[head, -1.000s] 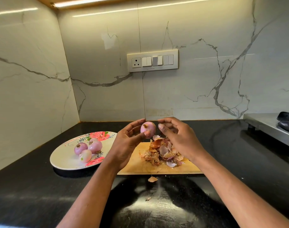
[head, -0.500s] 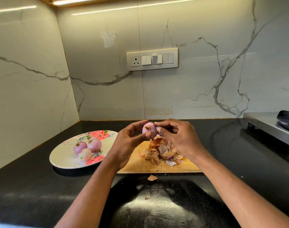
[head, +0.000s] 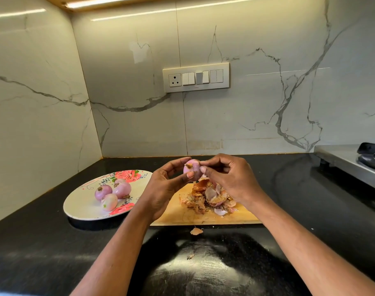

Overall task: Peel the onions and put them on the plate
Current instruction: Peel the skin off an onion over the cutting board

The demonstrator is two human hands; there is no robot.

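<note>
You hold a small pink onion up in front of you, above the far edge of a wooden board. Your L hand grips it, thumb on the near side, fingers curled behind. A sec ago your R hand was just beside the onion w/ fingers apart; now it has closed in, fingertips pinching at the onion's right side, prob. on a last bit of skin, tho the scrap itself is too small to tell. The onion looks nearly bare, w/ a brown root spot facing you.

Below your R hand a heap of peels sits on the board; one stray flake lies on the black counter in front. To the L, a floral plate already holds 3 peeled onions, touching in a cluster.

Judgement: peeling of this one is about done; it goes to the plate next.
</note>
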